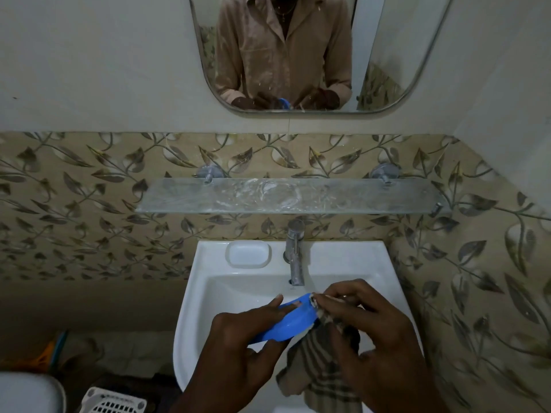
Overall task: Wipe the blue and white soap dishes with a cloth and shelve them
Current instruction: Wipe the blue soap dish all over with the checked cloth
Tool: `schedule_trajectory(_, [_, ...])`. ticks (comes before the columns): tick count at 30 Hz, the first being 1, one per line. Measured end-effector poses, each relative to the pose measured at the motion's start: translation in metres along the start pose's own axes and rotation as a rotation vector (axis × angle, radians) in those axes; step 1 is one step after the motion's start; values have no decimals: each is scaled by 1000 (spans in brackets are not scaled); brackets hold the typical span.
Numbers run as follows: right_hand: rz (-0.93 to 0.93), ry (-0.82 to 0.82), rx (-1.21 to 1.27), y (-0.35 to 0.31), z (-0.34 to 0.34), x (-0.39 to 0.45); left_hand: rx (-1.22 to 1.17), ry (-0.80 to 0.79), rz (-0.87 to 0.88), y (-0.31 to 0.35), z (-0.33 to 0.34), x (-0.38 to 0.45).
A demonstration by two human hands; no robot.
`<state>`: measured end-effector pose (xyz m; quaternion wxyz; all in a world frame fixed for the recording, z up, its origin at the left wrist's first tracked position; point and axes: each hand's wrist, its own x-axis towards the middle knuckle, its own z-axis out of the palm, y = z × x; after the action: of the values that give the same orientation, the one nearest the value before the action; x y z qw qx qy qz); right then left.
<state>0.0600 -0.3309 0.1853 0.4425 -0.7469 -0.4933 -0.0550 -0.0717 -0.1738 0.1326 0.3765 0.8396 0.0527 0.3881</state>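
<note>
No brand, label or legible writing shows on any item; the small mark under the tap [294, 251] is too small to read.

Blue dish [293, 318]: smooth moulded plastic, oval, shallow, with a rounded rim. It is held tilted over the basin [202, 293], its underside facing the camera. The left hand [238, 347] grips it by the left end, fingers laid along the upper edge and thumb below.

Cloth [316, 380]: soft woven fabric, striped in brown and beige, creased. The right hand [375, 332] is closed on a bunched part of it and presses that part against the right end of the blue dish; the rest hangs down below the hands, in front of the basin.

White dish [249, 253]: glossy, rectangular with rounded corners, with a shallow recess. It rests on the back ledge of the basin, left of the tap and well apart from the hands.

Basin: white glazed ceramic, squared at the back and rounded at the front. The tap is a dull metal cylinder with spotted deposits.

Shelf [185, 201]: a flat glass plate carried on round metal wall brackets, fixed above the tap. Its top is streaked with white residue (heaviest near the centre), and no dish stands on it.

Wall behind: tiles with a leaf-and-vine pattern in brown and beige. Above hangs a mirror [387, 55] with rounded corners and a thin metal edge. A white perforated plastic basket [113, 402] sits at the lower left.
</note>
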Motion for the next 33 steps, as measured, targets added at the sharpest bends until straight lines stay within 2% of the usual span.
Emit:
schedule_trajectory(6, [36, -191, 153, -6, 24, -17, 14, -90, -73, 1, 2, 0])
schedule_trajectory(8, [-5, -166, 125, -10, 22, -15, -7, -70, -104, -1, 0, -1])
schedule_trajectory(11, [-98, -82, 30, -8, 14, -9, -35, 27, -58, -2, 2, -4])
schedule_trajectory(14, [16, -20, 87, 3, 16, -8, -75, 89, -111, 0, 0, -10])
schedule_trajectory(16, [132, -51, 95, 9, 23, -11, -36, 84, -143, 6, -2, -10])
schedule_trajectory(19, [353, -138, 350, 10, 34, -18, -57, 141, -106, 20, 1, -3])
schedule_trajectory(23, [430, 23, 591, 2, 36, -13, -251, 164, -159, 32, 9, 4])
schedule_trajectory(25, [400, 20, 517, 5, 35, -11, -299, 218, -200, 35, 12, 3])
schedule_trajectory(27, [347, 12, 331, 10, 34, -11, -309, 226, -222, 34, 13, 1])
schedule_trajectory(30, [157, 27, 85, 14, 28, -7, -272, 186, -237, 30, 9, -3])
schedule_trajectory(33, [50, 21, -64, 14, 28, -7, -140, 120, -193, 31, 2, -1])
